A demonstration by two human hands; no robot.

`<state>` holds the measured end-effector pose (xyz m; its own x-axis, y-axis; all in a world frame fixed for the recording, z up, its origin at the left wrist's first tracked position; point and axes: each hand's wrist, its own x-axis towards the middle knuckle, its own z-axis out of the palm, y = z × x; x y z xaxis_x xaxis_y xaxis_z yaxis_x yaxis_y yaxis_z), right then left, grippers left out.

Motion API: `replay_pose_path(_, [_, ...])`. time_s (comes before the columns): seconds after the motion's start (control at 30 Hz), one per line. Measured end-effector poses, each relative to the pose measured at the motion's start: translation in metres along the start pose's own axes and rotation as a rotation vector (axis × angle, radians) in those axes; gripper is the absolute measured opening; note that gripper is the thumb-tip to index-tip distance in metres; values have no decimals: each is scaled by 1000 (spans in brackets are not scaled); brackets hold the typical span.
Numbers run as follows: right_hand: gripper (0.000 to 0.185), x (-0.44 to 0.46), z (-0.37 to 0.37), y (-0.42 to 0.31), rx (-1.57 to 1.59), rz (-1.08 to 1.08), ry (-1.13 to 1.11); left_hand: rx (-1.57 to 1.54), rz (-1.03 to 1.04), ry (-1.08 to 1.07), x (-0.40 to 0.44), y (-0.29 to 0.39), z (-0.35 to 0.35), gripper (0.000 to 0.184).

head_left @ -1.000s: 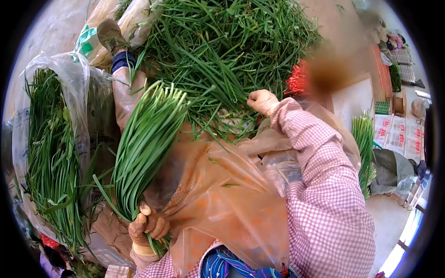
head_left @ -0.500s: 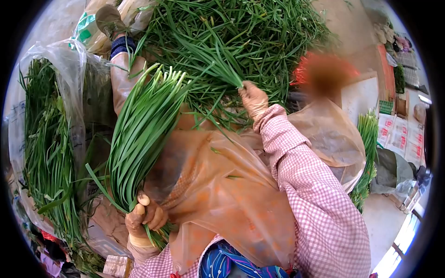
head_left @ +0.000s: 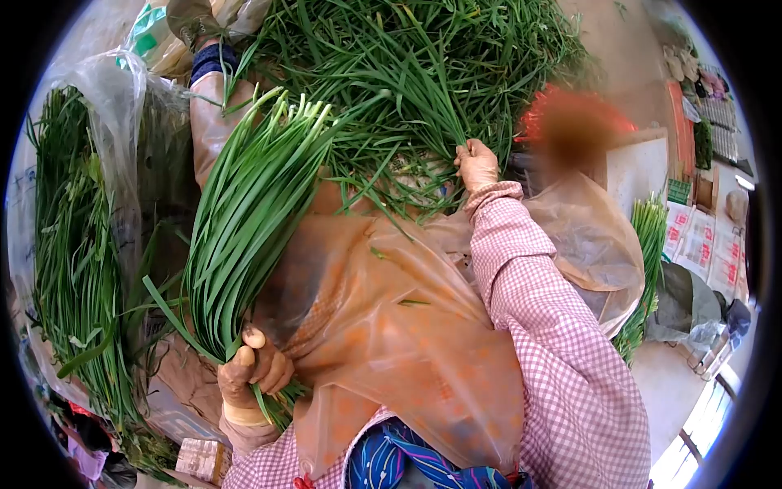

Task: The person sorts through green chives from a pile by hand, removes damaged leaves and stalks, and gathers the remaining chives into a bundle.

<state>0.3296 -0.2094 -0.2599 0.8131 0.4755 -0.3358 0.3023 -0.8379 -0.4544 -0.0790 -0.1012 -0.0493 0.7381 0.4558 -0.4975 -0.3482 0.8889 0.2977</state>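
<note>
My left hand (head_left: 254, 371) is wrapped round a thick bunch of Chinese chives (head_left: 248, 220). The bunch leans up and away from me, pale cut ends at the top and a few leaf tips poking out below my fist. Farther off, my right hand (head_left: 476, 165) pinches the ends of a few loose chive leaves (head_left: 438, 102) at the near edge of a big chive heap (head_left: 407, 49). Those leaves fan out over the heap, so how many I hold is unclear. A translucent brownish plastic apron (head_left: 391, 318) covers my lap between both hands.
At left, a clear plastic bag (head_left: 122, 106) surrounds upright chives (head_left: 73, 244). Another chive bundle (head_left: 643, 269) stands at right. A red net-like thing (head_left: 538, 118) lies beyond my right hand, partly behind a brown blur. My leg (head_left: 212, 122) stretches forward beside the heap.
My right hand has moved right and slightly nearer, with the pinched leaves trailing from it over the heap. My left hand keeps its hold on the bunch, almost in place.
</note>
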Motion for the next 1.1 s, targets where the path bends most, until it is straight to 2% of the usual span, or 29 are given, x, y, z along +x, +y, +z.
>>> replay_pose_path(0.07, [35, 5, -1, -3, 150, 57, -9, 13, -6, -40, 3, -1, -3, 24])
replay_pose_path(0.1, [36, 7, 2, -2, 126, -53, 92, 29, -12, -81, 4, -1, -4, 24])
replay_pose_path(0.13, [36, 10, 3, -2, 128, -59, 95, 30, -7, -85, 4, -2, -5, 24])
replay_pose_path(0.2, [32, 14, 0, -8, 304, -194, 319, 36, -28, -68, 5, -4, -2, 24])
replay_pose_path(0.23, [28, 26, 4, -11, 761, -64, 146, 3, -74, 29, 2, -3, 1, 25])
replay_pose_path(0.27, [27, 0, -31, -59, 983, 112, 6, 9, -63, 22, 1, -5, 0, 25])
replay_pose_path(0.33, [29, -31, -54, -105, 1269, 62, -163, 20, -52, 0, 1, -8, -3, 27])
replay_pose_path(0.37, [29, -44, -60, -117, 1299, -2, -243, 62, -35, 83, -1, -9, 2, 29])
replay_pose_path(0.43, [29, -68, -61, -134, 1426, -99, -370, 68, -33, 118, -2, -10, 5, 27])
replay_pose_path(0.47, [28, -82, -68, -143, 1438, -12, -400, 71, -32, 125, -2, -10, 8, 26])
replay_pose_path(0.5, [27, -92, -73, -147, 1407, -51, -406, 6, -61, 223, 0, -9, 18, 25])
replay_pose_path(0.63, [23, -121, -91, -148, 1255, -172, -418, -59, -80, 178, 4, -14, 19, 22])
replay_pose_path(0.73, [21, -149, -97, -154, 1167, -213, -461, -4, -3, 52, 14, -20, 22, 28])
replay_pose_path(0.8, [18, -163, -100, -157, 1173, -194, -495, -37, -41, 67, 18, -22, 22, 31])
replay_pose_path(0.93, [18, -180, -104, -165, 1125, -182, -604, 57, -46, 51, 27, -22, 43, 16])
replay_pose_path(1.0, [18, -188, -102, -163, 1014, -329, -679, 97, -73, 58, 30, -23, 54, 22])
replay_pose_path(1.03, [17, -193, -101, -161, 990, -278, -732, 78, -62, 104, 31, -22, 65, 35])
replay_pose_path(1.07, [17, -195, -101, -159, 989, -251, -730, 71, -84, 115, 32, -23, 64, 35])
replay_pose_path(1.1, [18, -195, -102, -159, 826, -420, -696, 8, -59, 127, 33, -26, 61, 34])
